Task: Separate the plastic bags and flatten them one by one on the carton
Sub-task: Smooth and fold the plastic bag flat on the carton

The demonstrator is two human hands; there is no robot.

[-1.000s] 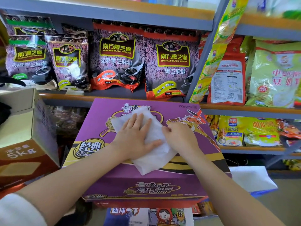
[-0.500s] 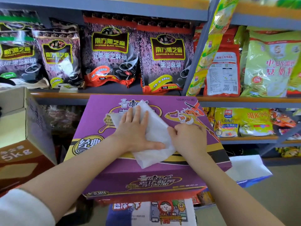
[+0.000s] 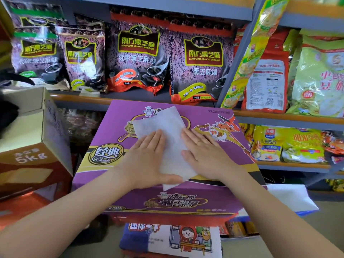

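Observation:
A white plastic bag lies flat on top of the purple carton in the middle of the view. My left hand presses on the bag's left side with straight fingers, its thumb across the bag's near edge. My right hand lies flat on the bag's right side, fingers straight and pointing up-left. A strip of the bag shows between the two hands, and its far corner reaches toward the shelf.
Shelves packed with black sesame and cereal packets stand right behind the carton. An open brown 5kg box sits at the left. A stack of white bags lies low at the right. A printed box sits beneath the carton.
My right hand, curled at the bag's right edge before, has opened and now lies flat on it. My left hand slid toward me along the bag's left side. The bag looks flatter.

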